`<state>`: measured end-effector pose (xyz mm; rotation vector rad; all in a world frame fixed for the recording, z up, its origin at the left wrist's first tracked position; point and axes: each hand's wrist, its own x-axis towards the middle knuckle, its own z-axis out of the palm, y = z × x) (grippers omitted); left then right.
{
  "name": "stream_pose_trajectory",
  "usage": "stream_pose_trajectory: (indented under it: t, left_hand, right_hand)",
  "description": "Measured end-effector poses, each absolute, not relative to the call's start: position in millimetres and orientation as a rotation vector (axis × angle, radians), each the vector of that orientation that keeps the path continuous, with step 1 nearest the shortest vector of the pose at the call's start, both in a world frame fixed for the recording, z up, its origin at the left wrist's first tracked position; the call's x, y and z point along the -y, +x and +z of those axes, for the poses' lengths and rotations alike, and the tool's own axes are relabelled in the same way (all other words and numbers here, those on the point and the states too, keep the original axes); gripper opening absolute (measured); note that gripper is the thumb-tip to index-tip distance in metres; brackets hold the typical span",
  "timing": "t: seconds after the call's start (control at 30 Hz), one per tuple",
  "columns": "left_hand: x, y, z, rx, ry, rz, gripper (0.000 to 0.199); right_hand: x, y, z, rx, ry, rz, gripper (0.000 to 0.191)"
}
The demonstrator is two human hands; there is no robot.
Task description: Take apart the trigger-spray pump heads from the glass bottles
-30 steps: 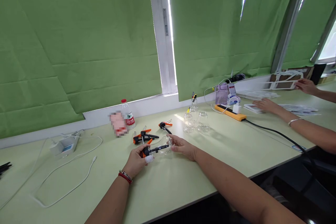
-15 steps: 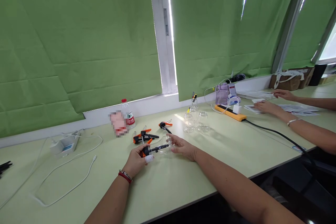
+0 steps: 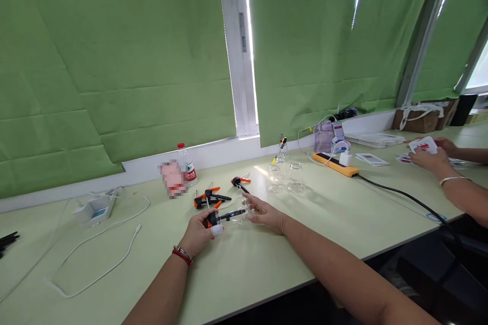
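1. The clamp [image 3: 213, 220] is held at its black-and-orange head by the left hand [image 3: 197, 236], whose fingers and white-wrapped thumb are closed around it.
2. The clamp's long axis, marked by its black bar, is pointed from the left hand across toward the right hand [image 3: 266, 213], its far end set slightly farther from the body.
3. The bar's tip is overlapped by a clear glass jar [image 3: 240, 220]; whether the bar is inside the jar, in front of it or behind it cannot be told.
4. The jar's right end is grasped by the fingers and thumb of the right hand, so that the jar is placed between the two hands, with the right nearer to it.
5. The clamp's head is kept at the left hand, well apart from the right; only the bar's tip is brought near the right fingers.
6. Both things are held above or on the table [image 3: 244, 269]; contact with it cannot be made out.
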<state>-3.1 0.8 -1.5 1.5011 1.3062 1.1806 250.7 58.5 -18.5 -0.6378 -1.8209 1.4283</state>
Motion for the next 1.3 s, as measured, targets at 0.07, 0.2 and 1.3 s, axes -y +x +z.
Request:
stream_pose_trajectory:
  t: [0.07,0.2,1.3]
  left_hand:
    - [-1,-3,-3,-1.304,1.503,1.173,0.059]
    - [0,-4,-4,-1.283,1.512,1.146,0.059]
    - [2,-4,-7,-1.286,1.553,1.113,0.056]
  right_hand:
    - [-60,250,-20,1.821,-0.631,1.427,0.079]
    - [-61,246,-21,1.757,-0.636,1.493,0.072]
    - [-52,243,-14,1.784,-0.753,1.426,0.072]
